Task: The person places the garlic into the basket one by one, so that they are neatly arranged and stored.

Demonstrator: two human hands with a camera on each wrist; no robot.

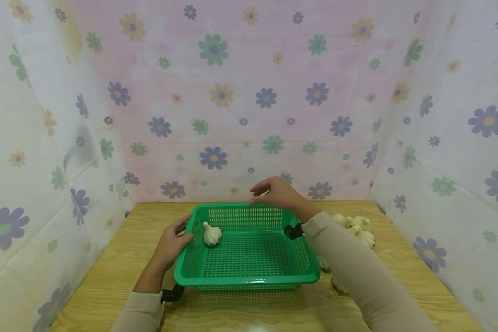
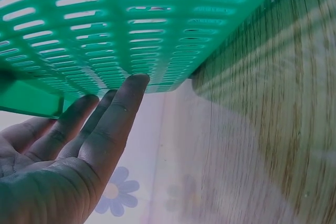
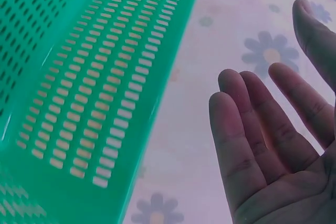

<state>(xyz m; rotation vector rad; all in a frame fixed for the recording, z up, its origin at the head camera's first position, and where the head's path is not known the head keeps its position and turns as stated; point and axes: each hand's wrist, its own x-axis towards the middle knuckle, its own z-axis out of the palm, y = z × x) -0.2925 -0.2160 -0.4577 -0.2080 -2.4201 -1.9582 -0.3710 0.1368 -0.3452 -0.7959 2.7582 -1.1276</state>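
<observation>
One side only is held: the left grip (image 1: 170,244) has the basket (image 1: 249,280) by its left end, thumb over the rim and fingers fairly straight against the outer wall. The right grip (image 1: 280,193) is empty and loosely spread, just beyond the far rim, apart from it. Inside, toward the left end, sits one bulb (image 1: 212,234). The basket is about midway between the left and right edges of the bench (image 1: 120,267); more bulbs (image 1: 363,233) lie toward the right edge, partly behind the right sleeve (image 1: 357,267). For good handling, I'd keep that thumb firm, the basket level so its bulb cannot roll, and the right forearm clear of the loose ones.
</observation>
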